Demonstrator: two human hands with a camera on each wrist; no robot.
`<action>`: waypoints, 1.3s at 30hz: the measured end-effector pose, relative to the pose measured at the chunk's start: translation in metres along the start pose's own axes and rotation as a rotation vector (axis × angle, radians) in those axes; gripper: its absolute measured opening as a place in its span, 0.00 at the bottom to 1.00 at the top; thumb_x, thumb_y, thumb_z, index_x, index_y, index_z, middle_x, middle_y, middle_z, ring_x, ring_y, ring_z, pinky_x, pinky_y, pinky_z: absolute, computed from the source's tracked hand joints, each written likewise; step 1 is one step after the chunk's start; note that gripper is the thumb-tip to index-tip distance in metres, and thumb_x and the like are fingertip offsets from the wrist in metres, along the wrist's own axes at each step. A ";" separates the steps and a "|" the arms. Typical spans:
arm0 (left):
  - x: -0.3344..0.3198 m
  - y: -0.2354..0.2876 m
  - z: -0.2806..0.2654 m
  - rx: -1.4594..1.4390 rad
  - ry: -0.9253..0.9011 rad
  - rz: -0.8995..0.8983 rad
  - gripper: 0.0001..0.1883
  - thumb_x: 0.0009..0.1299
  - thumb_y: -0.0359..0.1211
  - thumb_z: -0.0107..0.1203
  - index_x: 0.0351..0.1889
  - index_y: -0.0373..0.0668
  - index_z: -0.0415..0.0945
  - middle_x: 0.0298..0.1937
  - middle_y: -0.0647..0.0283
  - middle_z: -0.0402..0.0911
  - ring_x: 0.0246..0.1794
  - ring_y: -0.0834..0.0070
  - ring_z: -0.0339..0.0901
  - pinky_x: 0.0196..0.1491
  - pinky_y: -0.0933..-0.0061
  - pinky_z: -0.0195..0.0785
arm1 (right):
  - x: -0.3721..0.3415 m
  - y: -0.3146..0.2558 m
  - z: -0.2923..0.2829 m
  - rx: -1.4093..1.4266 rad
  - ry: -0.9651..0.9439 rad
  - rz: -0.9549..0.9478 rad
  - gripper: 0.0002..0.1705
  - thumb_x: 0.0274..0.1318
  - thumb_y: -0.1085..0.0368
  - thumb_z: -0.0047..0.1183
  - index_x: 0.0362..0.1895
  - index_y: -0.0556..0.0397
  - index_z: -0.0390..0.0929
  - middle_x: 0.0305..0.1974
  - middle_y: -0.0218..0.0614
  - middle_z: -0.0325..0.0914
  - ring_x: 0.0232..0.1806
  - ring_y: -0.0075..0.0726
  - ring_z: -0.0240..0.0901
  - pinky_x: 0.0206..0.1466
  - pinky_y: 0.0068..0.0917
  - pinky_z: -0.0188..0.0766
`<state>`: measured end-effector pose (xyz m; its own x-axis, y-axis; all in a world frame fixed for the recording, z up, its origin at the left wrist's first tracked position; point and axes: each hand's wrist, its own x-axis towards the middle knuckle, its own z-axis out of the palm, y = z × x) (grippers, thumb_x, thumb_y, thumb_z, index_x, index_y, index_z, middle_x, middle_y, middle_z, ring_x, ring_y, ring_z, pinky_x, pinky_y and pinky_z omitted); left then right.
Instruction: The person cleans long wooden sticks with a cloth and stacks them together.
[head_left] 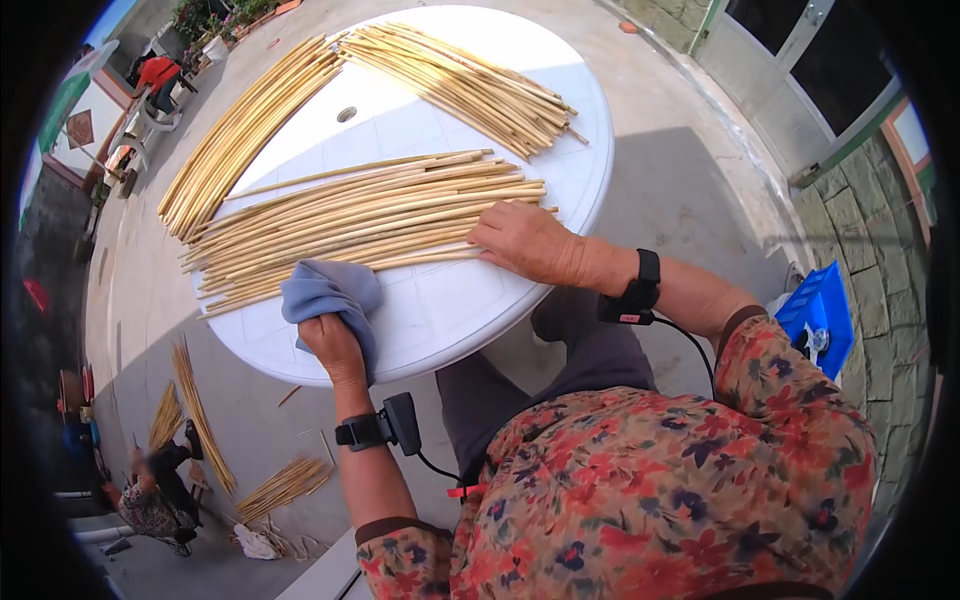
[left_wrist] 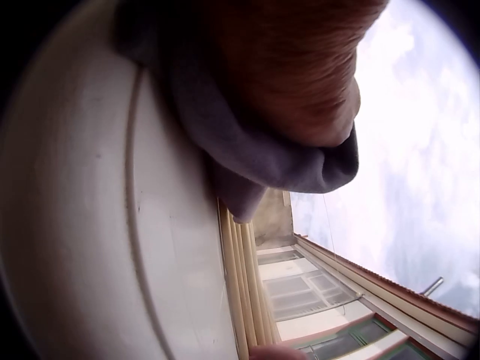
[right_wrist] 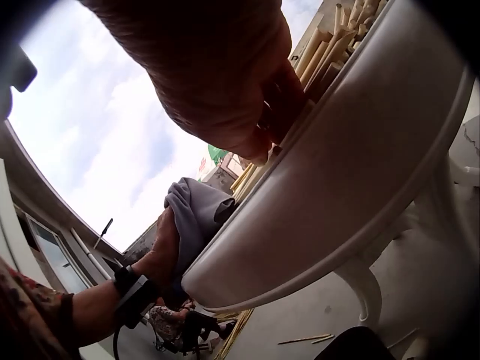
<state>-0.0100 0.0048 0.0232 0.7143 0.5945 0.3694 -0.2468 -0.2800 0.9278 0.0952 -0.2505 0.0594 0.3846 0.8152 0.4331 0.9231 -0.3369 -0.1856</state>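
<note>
"Sticks (head_left: pixel 360 225), pale and slim: where do they lie?"

"On a round white desk (head_left: pixel 450 305), in 3 bundles. The near bundle (head_left: pixel 300 240) runs crosswise in front of the person, the left bundle (head_left: pixel 255 130) slants along the left side, and the far bundle (head_left: pixel 455 85) lies fanned out toward the top right."

"And the left hand (head_left: pixel 333 345)?"

"Its fingers are clenched on a bunched blue-grey cloth (head_left: pixel 340 290), which touches the near bundle on its near side. The folds hide the fingertips, so I cannot tell whether a stick is wrapped inside."

"What does the right hand (head_left: pixel 540 243) do?"

"It is at the right end of that same bundle, its fingers curled down and grasping the end of the nearest stick (head_left: pixel 430 259). That stick runs between the hand and the cloth."

"How is the light?"

"Sun strikes the far part of the desk; the near part is in shade."

"Anything beyond?"

"Floor sticks (head_left: pixel 285 487) lie in 3 groups at lower left, with 1 seated person (head_left: pixel 160 500) beside them. A blue crate (head_left: pixel 815 300) stands at the right, near a stone wall (head_left: pixel 872 255)."
</note>
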 end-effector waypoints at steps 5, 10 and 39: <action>0.004 -0.007 0.002 0.014 0.029 0.110 0.10 0.64 0.23 0.37 0.29 0.34 0.71 0.29 0.65 0.74 0.30 0.77 0.69 0.39 0.79 0.63 | 0.001 -0.008 0.009 -0.182 -0.035 -0.037 0.04 0.40 0.68 0.47 0.24 0.54 0.68 0.27 0.37 0.67 0.34 0.38 0.66 0.36 0.29 0.64; 0.004 -0.009 0.003 0.010 0.035 0.127 0.09 0.64 0.23 0.38 0.29 0.34 0.71 0.28 0.65 0.74 0.30 0.77 0.69 0.38 0.79 0.63 | 0.011 -0.016 0.014 -0.198 -0.133 -0.024 0.07 0.35 0.72 0.48 0.25 0.57 0.67 0.27 0.38 0.65 0.32 0.41 0.66 0.35 0.33 0.64; -0.057 0.027 0.048 -1.147 -0.154 -0.319 0.20 0.71 0.43 0.35 0.55 0.41 0.59 0.52 0.62 0.65 0.53 0.71 0.64 0.58 0.70 0.57 | -0.041 -0.036 -0.025 0.648 0.195 0.556 0.10 0.58 0.62 0.38 0.33 0.57 0.65 0.25 0.41 0.71 0.29 0.42 0.69 0.35 0.33 0.65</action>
<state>-0.0256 -0.0731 0.0242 0.9008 0.3968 0.1766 -0.4283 0.7446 0.5120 0.0459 -0.2834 0.0701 0.8269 0.4972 0.2628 0.4394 -0.2794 -0.8537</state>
